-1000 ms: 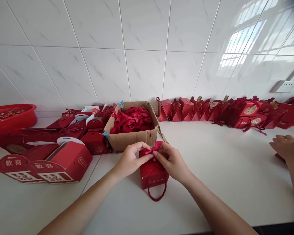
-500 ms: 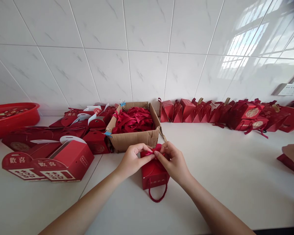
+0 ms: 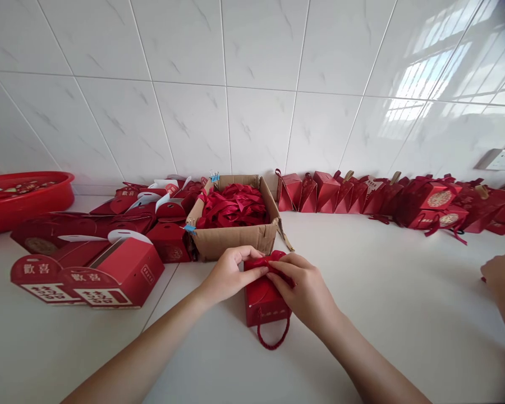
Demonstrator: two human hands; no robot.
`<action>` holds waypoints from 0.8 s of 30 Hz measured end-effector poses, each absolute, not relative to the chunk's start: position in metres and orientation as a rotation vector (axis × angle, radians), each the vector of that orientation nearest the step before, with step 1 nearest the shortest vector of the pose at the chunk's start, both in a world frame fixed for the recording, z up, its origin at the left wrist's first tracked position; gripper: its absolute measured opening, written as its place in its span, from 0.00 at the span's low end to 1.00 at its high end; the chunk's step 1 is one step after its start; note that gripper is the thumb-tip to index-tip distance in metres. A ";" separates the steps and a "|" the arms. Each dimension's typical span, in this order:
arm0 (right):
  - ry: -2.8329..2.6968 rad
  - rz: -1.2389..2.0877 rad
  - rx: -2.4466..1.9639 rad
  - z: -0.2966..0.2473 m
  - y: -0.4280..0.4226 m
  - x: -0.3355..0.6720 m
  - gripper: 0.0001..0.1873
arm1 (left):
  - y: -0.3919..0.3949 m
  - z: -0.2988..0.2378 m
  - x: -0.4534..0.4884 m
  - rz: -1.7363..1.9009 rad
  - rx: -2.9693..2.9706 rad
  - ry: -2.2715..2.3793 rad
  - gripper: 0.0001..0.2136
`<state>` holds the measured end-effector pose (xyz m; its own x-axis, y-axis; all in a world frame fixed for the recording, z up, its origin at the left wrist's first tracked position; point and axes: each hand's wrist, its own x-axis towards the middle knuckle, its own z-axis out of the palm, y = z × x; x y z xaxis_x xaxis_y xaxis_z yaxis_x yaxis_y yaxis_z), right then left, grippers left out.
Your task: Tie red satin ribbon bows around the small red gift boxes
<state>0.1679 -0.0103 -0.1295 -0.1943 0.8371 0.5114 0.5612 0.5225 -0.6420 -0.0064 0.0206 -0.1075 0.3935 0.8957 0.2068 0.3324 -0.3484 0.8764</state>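
A small red gift box (image 3: 266,306) lies on the white counter in front of me, its twisted cord handle (image 3: 273,343) hanging toward me. Over its far end, my left hand (image 3: 231,275) pinches a red ribbon (image 3: 264,262) between thumb and fingers. On the other side of that ribbon, my right hand (image 3: 305,283) is closed on it too, thumb and forefinger meeting near the left thumb. The fingers partly cover the ribbon, so its exact shape is hard to make out.
Behind the gift box stands a cardboard carton (image 3: 231,241) full of red ribbons (image 3: 238,206). Red boxes (image 3: 128,269) crowd the left beside a red basin (image 3: 37,202). More boxes (image 3: 320,193) line the tiled wall. Another person's hand (image 3: 503,275) is at far right.
My right hand has turned and come down slightly over the ribbon, its fingers now stretched closer to the left hand. The other person's hand covers more of a red item.
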 end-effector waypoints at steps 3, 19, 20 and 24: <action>-1.917 0.256 -1.174 -0.131 -0.011 0.168 0.13 | 0.020 -0.108 -0.008 0.914 1.947 1.036 0.05; -1.613 1.143 -1.214 -0.127 -0.001 0.172 0.17 | 0.019 -0.122 -0.002 1.122 2.041 1.085 0.02; -1.612 1.141 -1.195 -0.127 -0.001 0.172 0.18 | 0.019 -0.122 -0.002 1.117 1.996 1.074 0.02; -1.524 1.161 -1.114 -0.131 -0.002 0.168 0.18 | 0.017 -0.122 -0.001 1.221 1.979 1.087 0.09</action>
<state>0.1677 -0.0020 -0.1310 -0.1967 0.9721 0.1275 0.1351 0.1556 -0.9785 -0.0013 0.0165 -0.1220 0.2540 0.8589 0.4447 0.3419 -0.5098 0.7894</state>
